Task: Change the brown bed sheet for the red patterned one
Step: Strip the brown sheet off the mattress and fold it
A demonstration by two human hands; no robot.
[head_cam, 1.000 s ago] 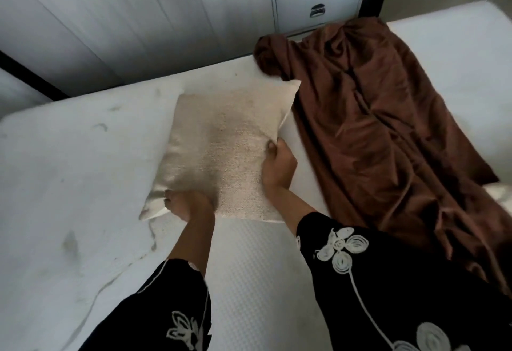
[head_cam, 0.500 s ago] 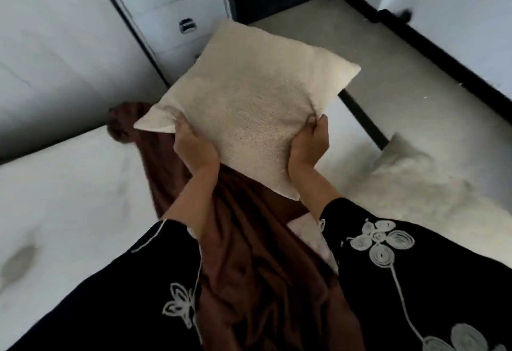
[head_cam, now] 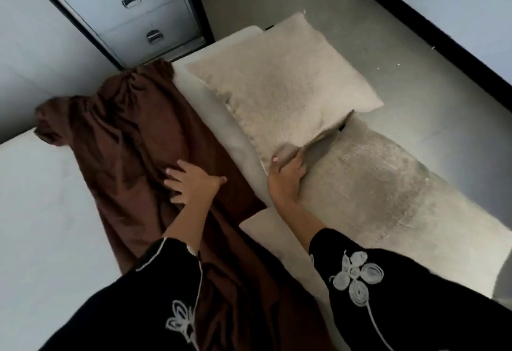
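Left hand, fingers spread, rests on brown sheet (right hand grips cushion).

Both black sleeves carry white embroidered flower outlines

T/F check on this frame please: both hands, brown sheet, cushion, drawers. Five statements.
1. The left hand rests with spread fingers on the brown sheet. True.
2. The right hand holds nothing. False: it grips a corner of the beige cushion.
3. The brown sheet is spread flat over the whole mattress. False: it lies bunched in a strip, with bare mattress beside it.
4. The beige cushion lies on top of the brown sheet. False: a strip of bare mattress separates them.
5. The drawer unit beyond the bed has its drawers closed. True.
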